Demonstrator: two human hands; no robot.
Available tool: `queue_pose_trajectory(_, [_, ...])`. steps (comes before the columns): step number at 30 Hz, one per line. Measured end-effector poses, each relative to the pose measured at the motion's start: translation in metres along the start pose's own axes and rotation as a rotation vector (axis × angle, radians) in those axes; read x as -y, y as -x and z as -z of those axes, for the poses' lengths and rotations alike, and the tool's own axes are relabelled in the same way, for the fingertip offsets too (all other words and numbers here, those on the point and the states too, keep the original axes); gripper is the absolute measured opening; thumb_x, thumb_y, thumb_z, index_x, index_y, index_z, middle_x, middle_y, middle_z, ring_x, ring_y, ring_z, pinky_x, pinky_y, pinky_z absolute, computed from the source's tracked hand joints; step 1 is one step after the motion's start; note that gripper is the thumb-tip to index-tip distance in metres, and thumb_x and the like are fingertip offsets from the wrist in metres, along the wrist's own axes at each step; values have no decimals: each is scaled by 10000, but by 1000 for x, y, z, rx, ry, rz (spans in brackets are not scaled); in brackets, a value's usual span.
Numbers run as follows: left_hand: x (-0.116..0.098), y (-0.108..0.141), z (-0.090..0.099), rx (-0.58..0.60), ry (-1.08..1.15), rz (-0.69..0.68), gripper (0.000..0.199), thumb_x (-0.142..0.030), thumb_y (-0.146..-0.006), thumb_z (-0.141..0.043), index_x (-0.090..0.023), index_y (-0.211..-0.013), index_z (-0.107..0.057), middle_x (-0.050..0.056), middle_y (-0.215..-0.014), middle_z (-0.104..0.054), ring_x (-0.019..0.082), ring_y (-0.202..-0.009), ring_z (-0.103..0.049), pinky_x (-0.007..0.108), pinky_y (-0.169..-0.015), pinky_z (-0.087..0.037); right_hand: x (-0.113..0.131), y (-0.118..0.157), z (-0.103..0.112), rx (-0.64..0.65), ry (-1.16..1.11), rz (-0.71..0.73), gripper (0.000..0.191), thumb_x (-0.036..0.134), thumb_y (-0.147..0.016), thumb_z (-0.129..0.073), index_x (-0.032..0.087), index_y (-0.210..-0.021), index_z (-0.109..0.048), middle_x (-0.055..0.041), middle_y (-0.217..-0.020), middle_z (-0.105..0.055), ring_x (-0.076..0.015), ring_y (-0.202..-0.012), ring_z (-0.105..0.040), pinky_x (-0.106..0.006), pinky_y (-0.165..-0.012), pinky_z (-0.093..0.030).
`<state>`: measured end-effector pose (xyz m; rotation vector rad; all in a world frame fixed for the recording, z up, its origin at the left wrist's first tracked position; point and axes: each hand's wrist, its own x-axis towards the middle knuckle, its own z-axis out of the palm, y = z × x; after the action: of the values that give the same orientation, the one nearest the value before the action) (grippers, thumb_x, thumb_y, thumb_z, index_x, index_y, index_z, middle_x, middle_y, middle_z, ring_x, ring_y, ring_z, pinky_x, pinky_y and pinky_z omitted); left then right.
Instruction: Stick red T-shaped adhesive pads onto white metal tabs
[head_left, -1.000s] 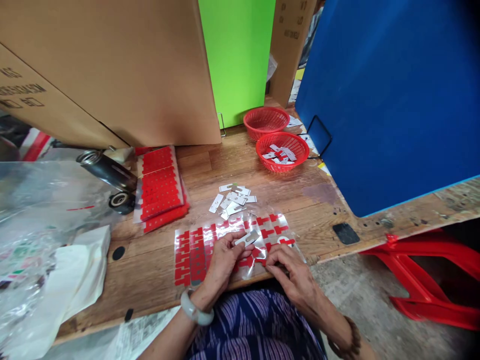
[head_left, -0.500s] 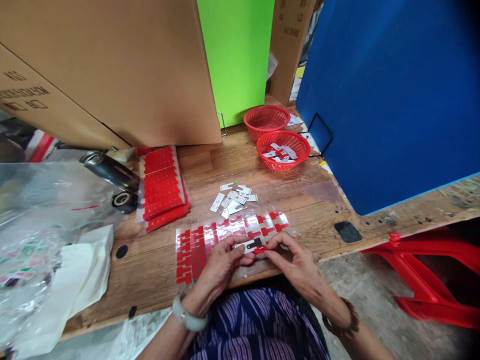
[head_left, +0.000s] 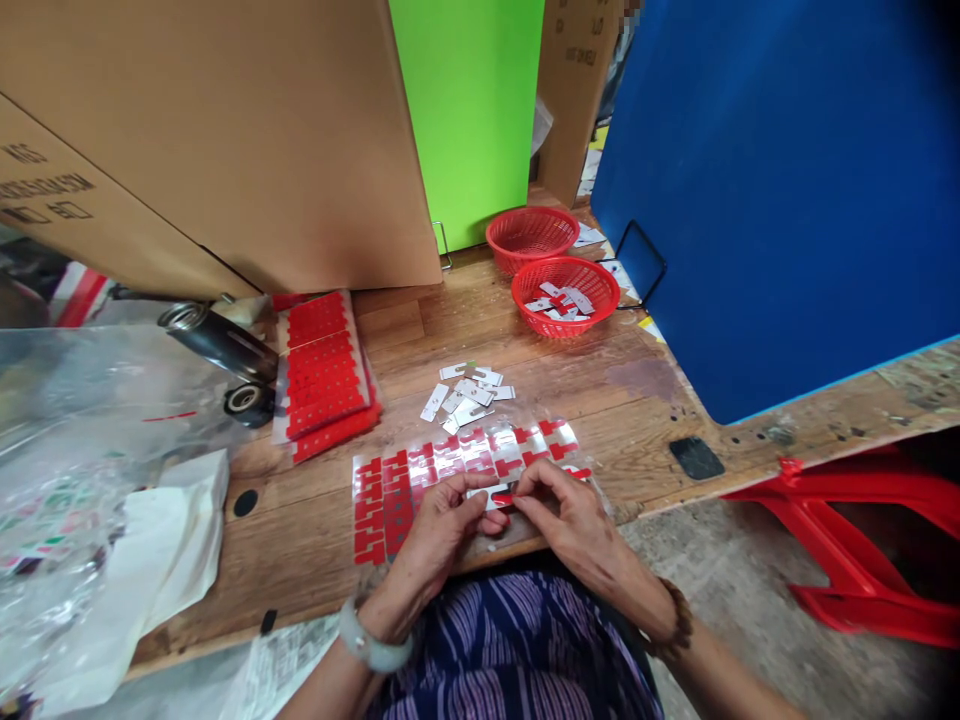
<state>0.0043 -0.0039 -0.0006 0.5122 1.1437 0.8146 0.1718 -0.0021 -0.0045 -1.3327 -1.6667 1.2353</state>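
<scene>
So the right hand [head_left: 547, 505] has just come in to the little white plate [head_left: 484, 496], pinching a red sticker [head_left: 506, 501] at the plate's right end. Left hand [head_left: 441, 520] grips the plate over the sticker sheet [head_left: 369, 508], by the near edge of the table [head_left: 420, 345], so I'd say both hands are now on one piece.

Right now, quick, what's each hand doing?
Left hand: closed, holding a white piece.
Right hand: closed, pinching a small red piece.

Pale bangle [head_left: 373, 648], brown beaded bracelet [head_left: 682, 612]
</scene>
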Motion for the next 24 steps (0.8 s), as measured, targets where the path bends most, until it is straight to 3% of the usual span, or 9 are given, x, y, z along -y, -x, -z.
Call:
queue_pose_trajectory(13, [2, -3, 1, 2, -41, -17, 423, -317, -667, -758, -75, -983, -617, 62, -632, -705, 119, -576, -651, 224, -646, -502, -5, -2, -2, -20, 28, 35, 120, 112, -854, -495, 204, -778, -498, 35, -759, -529, -118, -718, -500, -238, -666, -368])
queue_pose_trajectory(24, [-3, 1, -5, -36, -51, 10, 495, -350, -607, -808, -86, -979, -615, 59, -632, -714, 102, -547, -643, 204, -624, -489, -3, 0, -3, -20, 26, 29, 121, 118, -857, -485, 203, -771, -499, 36, -742, -516, -118, -697, -488, -233, -650, -365])
